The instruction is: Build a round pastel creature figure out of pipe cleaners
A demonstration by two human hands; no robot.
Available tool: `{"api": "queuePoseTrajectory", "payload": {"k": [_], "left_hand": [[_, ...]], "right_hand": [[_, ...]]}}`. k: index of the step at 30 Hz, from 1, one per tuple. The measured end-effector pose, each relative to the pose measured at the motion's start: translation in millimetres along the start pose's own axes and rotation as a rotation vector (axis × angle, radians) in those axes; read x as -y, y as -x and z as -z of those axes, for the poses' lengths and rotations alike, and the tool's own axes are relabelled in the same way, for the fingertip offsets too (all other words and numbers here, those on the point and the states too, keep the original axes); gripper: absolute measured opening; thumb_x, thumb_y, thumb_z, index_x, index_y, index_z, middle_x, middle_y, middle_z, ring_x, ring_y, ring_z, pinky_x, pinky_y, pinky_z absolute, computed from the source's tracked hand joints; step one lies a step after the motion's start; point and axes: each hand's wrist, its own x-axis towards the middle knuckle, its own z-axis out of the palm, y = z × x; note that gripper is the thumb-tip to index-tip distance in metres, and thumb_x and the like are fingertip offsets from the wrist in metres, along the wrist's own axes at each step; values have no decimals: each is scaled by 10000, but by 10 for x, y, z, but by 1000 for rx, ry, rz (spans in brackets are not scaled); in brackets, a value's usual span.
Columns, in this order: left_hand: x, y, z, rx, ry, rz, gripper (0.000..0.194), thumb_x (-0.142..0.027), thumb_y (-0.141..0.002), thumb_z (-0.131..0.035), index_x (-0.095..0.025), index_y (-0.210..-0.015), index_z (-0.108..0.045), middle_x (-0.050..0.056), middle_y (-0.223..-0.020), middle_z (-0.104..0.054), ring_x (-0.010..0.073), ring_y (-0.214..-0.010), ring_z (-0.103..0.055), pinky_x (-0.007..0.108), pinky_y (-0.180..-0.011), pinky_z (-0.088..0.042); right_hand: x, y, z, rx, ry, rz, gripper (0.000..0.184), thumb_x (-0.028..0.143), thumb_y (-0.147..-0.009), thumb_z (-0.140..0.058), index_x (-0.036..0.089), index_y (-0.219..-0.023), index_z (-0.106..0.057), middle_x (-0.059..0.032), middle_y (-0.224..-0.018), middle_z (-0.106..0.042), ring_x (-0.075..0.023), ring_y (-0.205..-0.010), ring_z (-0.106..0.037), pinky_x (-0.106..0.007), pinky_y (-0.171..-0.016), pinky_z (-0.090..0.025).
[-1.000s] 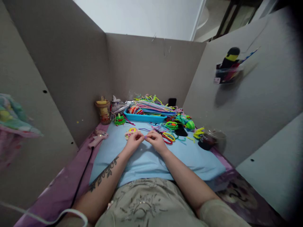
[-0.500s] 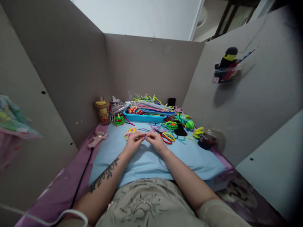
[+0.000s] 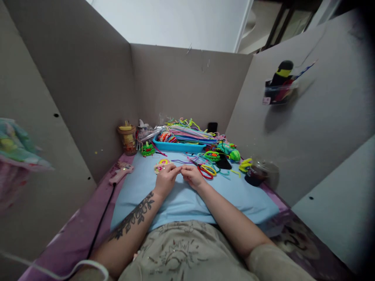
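1. Our fingertips meet right in the middle, left hand (image 3: 165, 178) and right hand (image 3: 191, 176) pinching something tiny between them; it's too small for us to tell what, maybe a bit of pipe cleaner
2. Both hands hover low over the light blue mat (image 3: 187, 199), which lies on the purple table cover (image 3: 73, 238)
3. Just beyond our left fingers sits a little pink and yellow craft piece (image 3: 161, 163), and just past the right ones are red and yellow loops (image 3: 207, 170)
4. Further back we've got the blue tray (image 3: 178, 146) piled with pipe cleaners (image 3: 190, 132)
5. Off to the left lies a pink glue gun (image 3: 120, 172), with a yellow-lidded jar (image 3: 127, 138) behind it
6. A dark cup (image 3: 255, 174) stands well right
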Motion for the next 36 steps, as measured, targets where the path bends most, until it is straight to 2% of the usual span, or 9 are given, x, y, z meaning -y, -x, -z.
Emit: {"api": "queuePoseTrajectory", "payload": {"k": [4,10,15,17,20,24,29,36], "left_hand": [[-37,-6,22,-10,-23,0,234,-226,-896,-515,-252,-1051,-690,60,-888,-649,168,-848,-604,300,-775,-491],[-37,-46,81,-59,36,56,198,-224,-893,-519,-210,-980,-697,62,-894,-668,168,-876,-616,303,-806,-488],[-18,-76,101,-57,104,151,170,-222,-873,-542,-204,-903,-709,58,-862,-688,173,-838,-620,308,-771,-479],[-9,-82,95,-37,140,190,166,-229,-864,-551,-197,-879,-713,60,-848,-689,177,-826,-617,307,-754,-475],[3,-91,85,12,208,245,181,-254,-855,-552,-182,-852,-718,58,-799,-680,174,-777,-607,298,-715,-473],[6,-104,84,115,303,310,216,-305,-838,-553,-170,-777,-709,19,-655,-624,138,-620,-555,254,-597,-448],[-25,-117,109,201,381,409,313,-336,-843,-523,-148,-616,-629,-22,-537,-513,103,-513,-465,224,-520,-375],[-69,-144,144,279,472,490,400,-367,-842,-511,-154,-504,-508,-29,-488,-464,103,-538,-433,225,-544,-330]], "right_hand": [[25,20,-8,1,-6,6,254,374,-639,-693,169,-583,-553,68,-493,-355,-51,-401,-233,-231,-402,-123],[9,23,-14,-16,80,86,221,371,-660,-680,152,-650,-657,7,-633,-535,-59,-438,-308,-236,-415,-190],[-25,24,-14,-90,236,229,197,349,-699,-658,175,-785,-689,3,-654,-576,-104,-533,-428,-248,-507,-335],[-24,50,-25,-140,315,313,160,321,-720,-651,186,-803,-674,-6,-715,-582,-124,-608,-471,-263,-575,-375],[-10,96,-52,-194,433,428,115,280,-748,-645,203,-833,-656,-9,-754,-555,-134,-641,-461,-275,-610,-382],[18,124,-76,-185,552,536,79,264,-780,-633,223,-843,-657,-28,-797,-554,-147,-659,-450,-281,-602,-391],[37,126,-78,-169,630,609,68,238,-814,-605,223,-863,-651,-32,-807,-549,-140,-631,-449,-278,-574,-392],[25,134,-78,-159,674,644,79,224,-823,-590,217,-877,-647,-31,-809,-548,-136,-621,-456,-274,-562,-398]]}}
